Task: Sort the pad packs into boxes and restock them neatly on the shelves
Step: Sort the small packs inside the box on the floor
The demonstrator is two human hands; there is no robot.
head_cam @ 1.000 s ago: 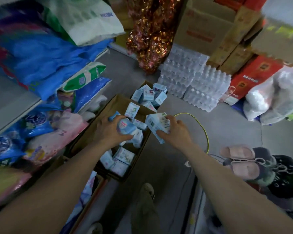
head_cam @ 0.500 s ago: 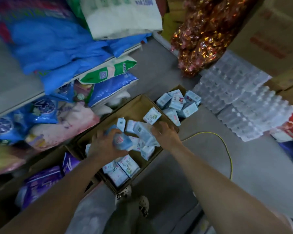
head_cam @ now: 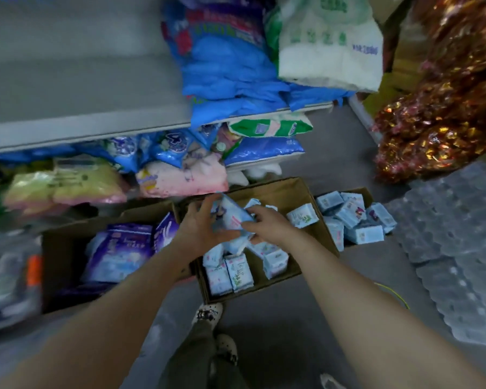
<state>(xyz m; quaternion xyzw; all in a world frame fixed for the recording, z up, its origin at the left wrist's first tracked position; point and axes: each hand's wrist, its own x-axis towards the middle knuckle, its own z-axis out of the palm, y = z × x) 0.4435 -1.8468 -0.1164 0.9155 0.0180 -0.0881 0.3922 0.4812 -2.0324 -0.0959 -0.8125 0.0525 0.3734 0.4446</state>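
Both hands meet over an open cardboard box (head_cam: 295, 189) on the floor. My left hand (head_cam: 199, 228) grips a light blue pad pack (head_cam: 230, 217) from the left, and my right hand (head_cam: 270, 223) holds the same pack from the right. Several small pale blue packs (head_cam: 230, 273) stand and lie in the box under my hands. A second box to the right holds several more blue packs (head_cam: 354, 217). Purple pad packs (head_cam: 118, 251) fill a box (head_cam: 59, 248) to the left.
Grey shelves (head_cam: 82, 130) on the left carry large blue, pink, green and white bags. Shrink-wrapped water bottles (head_cam: 455, 254) cover the floor at the right. Shiny red-gold bags (head_cam: 443, 102) lie at upper right. A yellow cable (head_cam: 393, 293) runs beside the box. My feet (head_cam: 213, 327) stand below.
The view has swung left and down toward the shelves. My right hand moved in from the right, and both hands now hold one blue pack together over the box.
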